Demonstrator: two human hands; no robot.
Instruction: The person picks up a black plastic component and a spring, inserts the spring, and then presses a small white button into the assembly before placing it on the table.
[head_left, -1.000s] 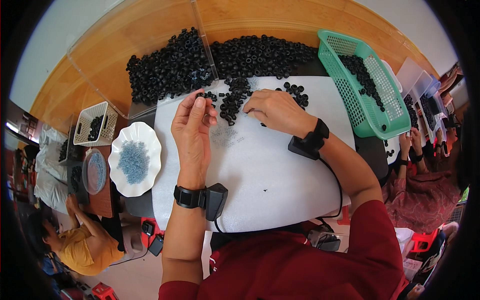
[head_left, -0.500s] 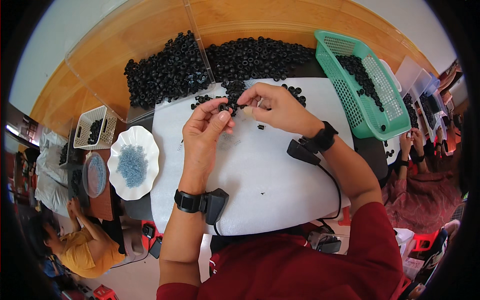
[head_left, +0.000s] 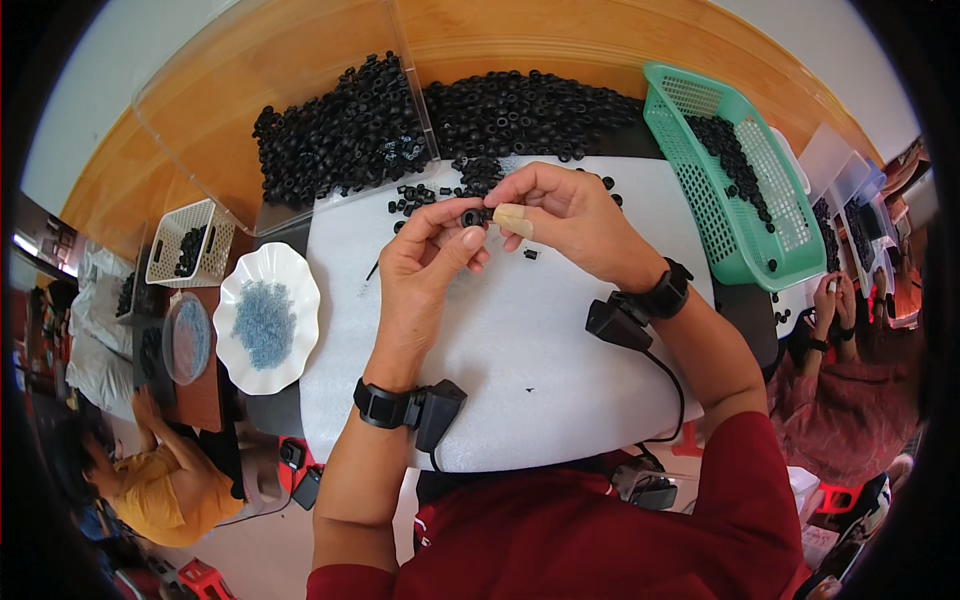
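Between thumb and forefinger, my left hand point(head_left: 420, 262) pinches a small black ring-shaped part point(head_left: 472, 217) above the white mat. My right hand point(head_left: 570, 222), with tan tape around its thumb, is closed right beside that part. Its thumb and forefinger meet at the part's right side, and whatever they pinch is too small and covered to make out. Just below the fingertips, a small black piece point(head_left: 531, 254) lies on the mat. Loose black ring-shaped parts point(head_left: 478, 176) are scattered beyond my hands.
A clear plastic bin point(head_left: 432, 140) lies tipped with heaped black parts; another heap point(head_left: 540, 110) sits beside it. At right stands a green basket point(head_left: 715, 235). A scalloped white plate point(head_left: 300, 345) holds bluish pieces at left, near a small white basket point(head_left: 215, 262). Other people sit either side.
My right hand has closed in on the left, and its fingertips now meet at the black part. Earlier they were slightly apart. The whole view has shifted a little.
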